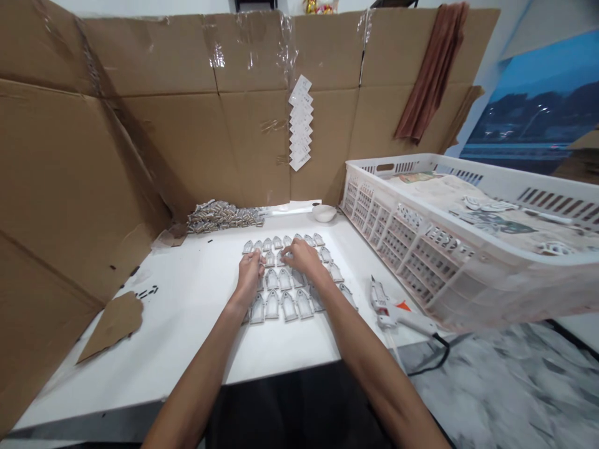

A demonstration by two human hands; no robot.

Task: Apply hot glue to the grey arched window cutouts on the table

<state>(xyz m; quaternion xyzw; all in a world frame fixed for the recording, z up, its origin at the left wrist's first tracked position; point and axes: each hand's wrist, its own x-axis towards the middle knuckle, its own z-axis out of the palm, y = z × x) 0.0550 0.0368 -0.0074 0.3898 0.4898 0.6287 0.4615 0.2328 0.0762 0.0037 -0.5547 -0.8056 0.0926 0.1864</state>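
Several small silver arch-shaped pieces [285, 299] lie in neat rows on the white table [187, 324]. My left hand [249, 272] rests over the left side of the rows, fingertips on a piece near the second row. My right hand [303, 257] lies over the middle of the rows, fingers curled down onto a piece there. The two hands almost meet at their fingertips. Some pieces are hidden under both hands. Whether either hand pinches a piece is not clear.
A heap of small silver parts [223, 216] lies at the back left. A white bowl [324, 212] sits at the back. A white glue gun [390, 310] lies at the right, beside a big white plastic crate [421, 249]. Cardboard walls [70, 187] surround the table; a cardboard scrap [115, 321] lies left.
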